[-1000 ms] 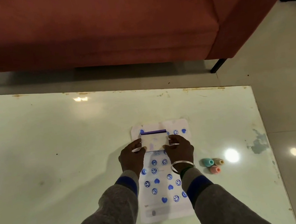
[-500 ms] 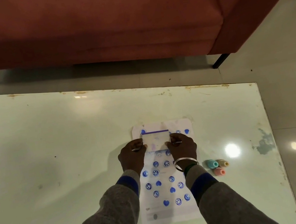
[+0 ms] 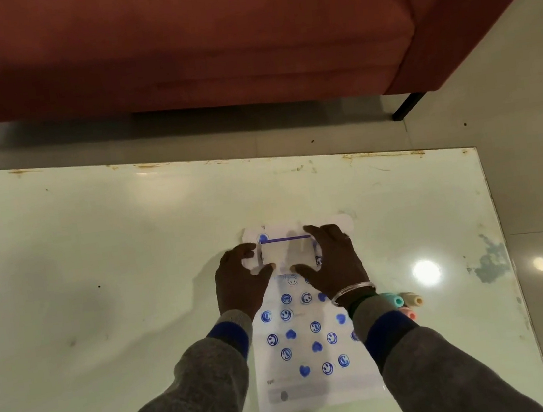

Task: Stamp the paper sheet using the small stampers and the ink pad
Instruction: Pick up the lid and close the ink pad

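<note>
Paper sheet (image 3: pixel 340 399) flat on the white table (image 3: pixel 98 263), long way pointing off from the body, near end between two grey sleeves (image 3: pixel 197 388). Lots of blue smiley faces and hearts stamped on it. Wide table top to the left of the sheet. Less room on the right, with the table's right edge not far off.

Three small stampers lying on their sides just right of the sheet, close by the right wrist: one teal stamper (image 3: pixel 394 300), one tan stamper (image 3: pixel 413 300), one pink stamper (image 3: pixel 408 315), all bunched together. Silver bangle (image 3: pixel 352 291) on that wrist.

Further out, two hands on the far part of the sheet. One ink pad (image 3: pixel 286 254) between them, white with a blue strip along its far side. Left hand (image 3: pixel 238 279) curled round the pad's left side, thumb on the near edge. Right hand (image 3: pixel 334 263) curled round the right side, fingers over the far corner, thumb on the near edge.

Past the sheet, more table, then the far edge with brown rusty marks. Beyond that, pale floor (image 3: pixel 526 103) and a red sofa (image 3: pixel 207 41) on thin black legs.
</note>
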